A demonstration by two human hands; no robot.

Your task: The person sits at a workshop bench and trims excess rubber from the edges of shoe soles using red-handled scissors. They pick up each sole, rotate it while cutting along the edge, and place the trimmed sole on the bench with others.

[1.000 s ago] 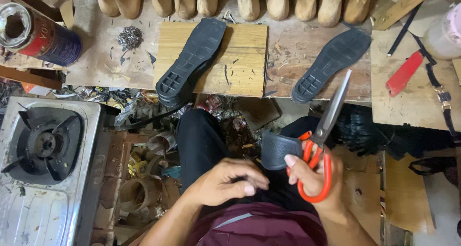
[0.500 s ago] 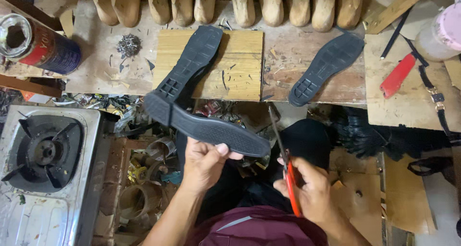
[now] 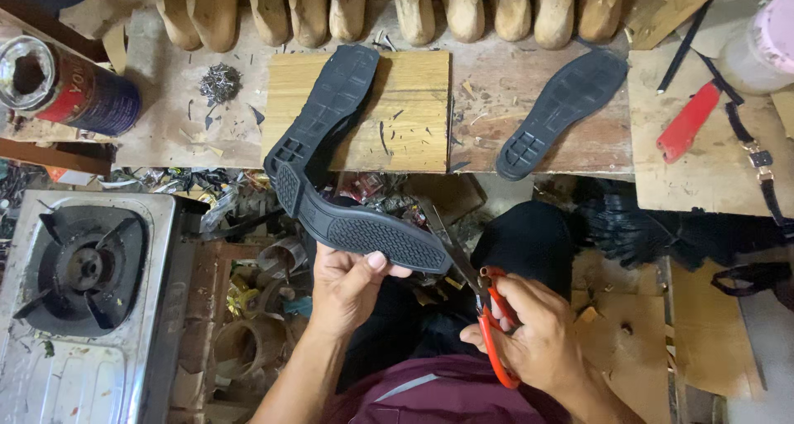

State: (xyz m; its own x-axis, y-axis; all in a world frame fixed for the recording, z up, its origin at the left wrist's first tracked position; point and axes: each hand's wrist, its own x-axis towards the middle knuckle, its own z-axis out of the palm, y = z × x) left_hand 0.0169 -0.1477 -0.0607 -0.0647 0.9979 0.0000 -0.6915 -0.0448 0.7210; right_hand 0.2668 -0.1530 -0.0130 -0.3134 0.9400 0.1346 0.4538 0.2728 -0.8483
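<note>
My left hand [image 3: 347, 287] grips a black rubber shoe sole [image 3: 364, 225] from below, tread side up, its heel pointing up-left. My right hand [image 3: 533, 333] holds red-handled scissors [image 3: 480, 300], whose blades reach up-left to the toe end of that sole. Two more black soles lie on the bench: one [image 3: 331, 101] across a pale wooden board [image 3: 413, 110], one [image 3: 562, 110] to the right on the bare bench top.
A row of wooden shoe lasts [image 3: 397, 6] lines the back. A tin can [image 3: 66, 81] and a pile of tacks [image 3: 220, 82] sit at left, a gas stove [image 3: 83, 292] lower left, a red utility knife [image 3: 688, 122] at right. Scraps clutter the floor.
My left hand has picked up a black sole and raised it before me. The scissors, earlier pointing up to the right, have swung round so their blades meet the sole's toe end.
</note>
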